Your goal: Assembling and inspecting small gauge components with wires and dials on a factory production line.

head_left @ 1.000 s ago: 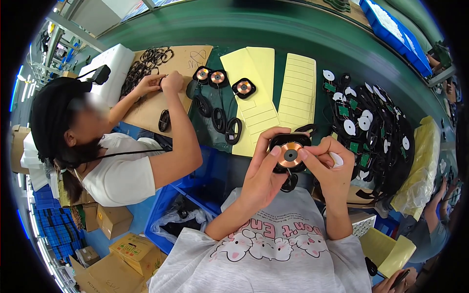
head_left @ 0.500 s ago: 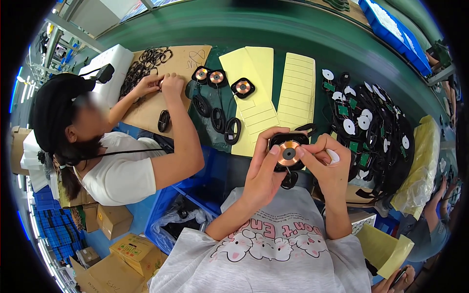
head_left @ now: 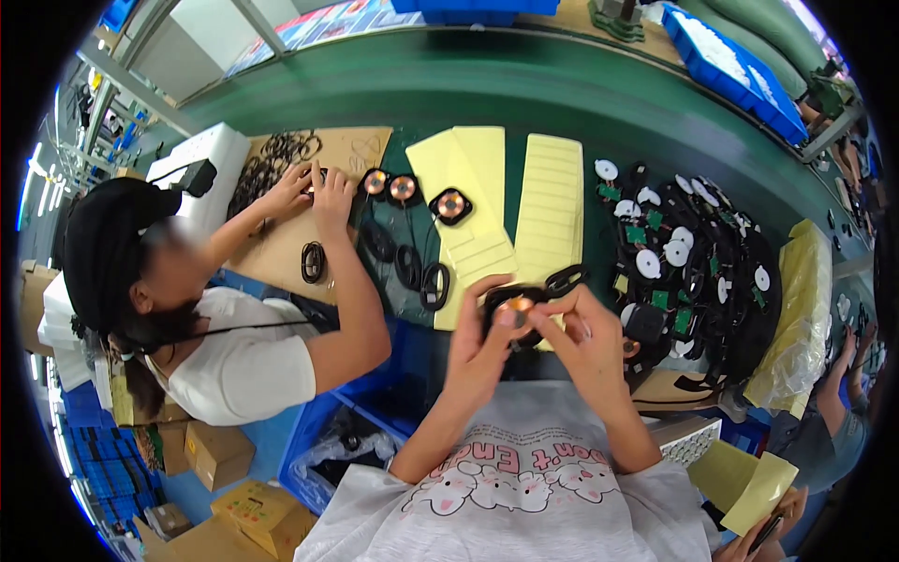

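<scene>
Coil, round, flat and shiny copper-coloured, in a black housing

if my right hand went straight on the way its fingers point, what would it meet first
Most likely the round copper coil over the rounded black housing held by the left hand; blur hides whether the right hand touches it.

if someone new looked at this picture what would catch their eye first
Probably the shiny copper coil in a black housing, just below the middle, held by the left grip with the right grip at its edge. After that, perhaps the heap of black cables and white discs on the right, and the co-worker in a black cap on the left.
</scene>
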